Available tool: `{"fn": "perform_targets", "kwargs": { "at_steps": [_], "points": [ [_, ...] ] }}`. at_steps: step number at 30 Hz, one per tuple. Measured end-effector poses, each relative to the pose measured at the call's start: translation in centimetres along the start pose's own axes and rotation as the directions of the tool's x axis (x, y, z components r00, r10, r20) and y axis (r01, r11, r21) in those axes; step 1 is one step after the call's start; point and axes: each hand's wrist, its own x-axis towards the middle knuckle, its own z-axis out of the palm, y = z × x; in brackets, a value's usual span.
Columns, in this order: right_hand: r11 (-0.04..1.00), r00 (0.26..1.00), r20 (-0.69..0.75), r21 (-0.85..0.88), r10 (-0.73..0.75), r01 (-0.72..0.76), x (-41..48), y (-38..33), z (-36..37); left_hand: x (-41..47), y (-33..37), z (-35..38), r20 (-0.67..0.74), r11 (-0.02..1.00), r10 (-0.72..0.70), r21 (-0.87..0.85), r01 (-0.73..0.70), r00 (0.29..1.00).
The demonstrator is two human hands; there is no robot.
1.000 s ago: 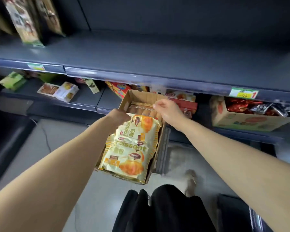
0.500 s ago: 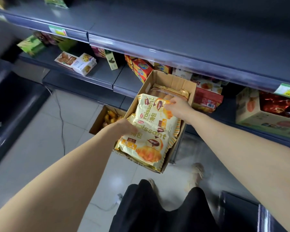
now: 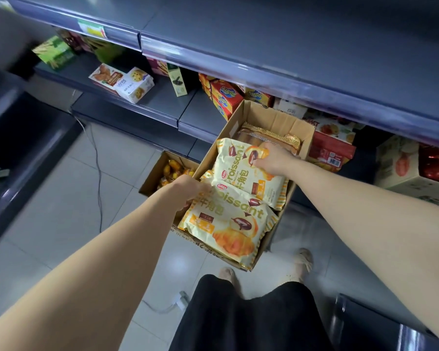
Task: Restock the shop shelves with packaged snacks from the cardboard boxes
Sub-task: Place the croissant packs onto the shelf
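An open cardboard box (image 3: pixel 273 117) is held in the air in front of the shelves. Two yellow croissant bags lie in it: a near one (image 3: pixel 228 224) and a far one (image 3: pixel 241 168). Behind them lies a brown and gold packet (image 3: pixel 269 135). My left hand (image 3: pixel 185 191) grips the box's left wall, its fingers hidden inside. My right hand (image 3: pixel 274 160) grips the top right of the far croissant bag.
A wide dark upper shelf (image 3: pixel 302 54) juts out above the box. The lower shelf (image 3: pixel 147 100) holds biscuit boxes, orange cartons (image 3: pixel 223 97) and a red pack (image 3: pixel 330 153). On the tiled floor stands a second box of snacks (image 3: pixel 167 171). A cable (image 3: pixel 96 158) crosses the floor.
The view has tilted down and left, so the floor and second box show. My right hand has moved from the brown packet at the back onto the far croissant bag.
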Motion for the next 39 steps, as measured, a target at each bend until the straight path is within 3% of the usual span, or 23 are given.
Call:
{"fn": "perform_targets", "kwargs": {
  "at_steps": [9, 15, 22, 28, 35, 39],
  "points": [
    [1.0, 0.988, 0.151, 0.006, -0.02, 0.019, 1.5, -0.1, -1.5, -0.1, 0.5, 0.2, 0.137, 0.999, -0.027, -0.019, 0.029, 0.99],
    [0.999, 0.989, 0.141, 0.018, -0.043, 0.041, 2.1, 0.3, -1.4, -0.4, 0.6, 0.2, 0.177, 0.999, -0.039, -0.013, 0.042, 0.983],
    [0.991, 0.991, -0.094, 0.087, -0.093, 0.101, 1.6, 1.4, -0.8, -1.3, 0.9, -0.1, 0.193, 0.999, -0.008, -0.034, 0.014, 0.981],
    [0.976, 0.94, -0.325, 0.154, -0.099, 0.156, -0.9, 0.2, -3.6, -3.5, 2.5, -1.9, 0.172, 0.995, 0.075, 0.05, -0.085, 0.982],
    [0.961, 0.809, -0.587, 0.194, -0.046, 0.196, -5.5, -0.6, -10.8, -8.2, 7.2, -5.3, 0.08, 0.963, 0.27, -0.003, -0.271, 0.959],
    [0.955, 0.696, -0.715, 0.244, 0.059, 0.169, -8.9, 1.6, -16.0, -11.6, 11.5, -4.7, 0.106, 0.908, 0.42, -0.051, -0.417, 0.901]
  ]
}}
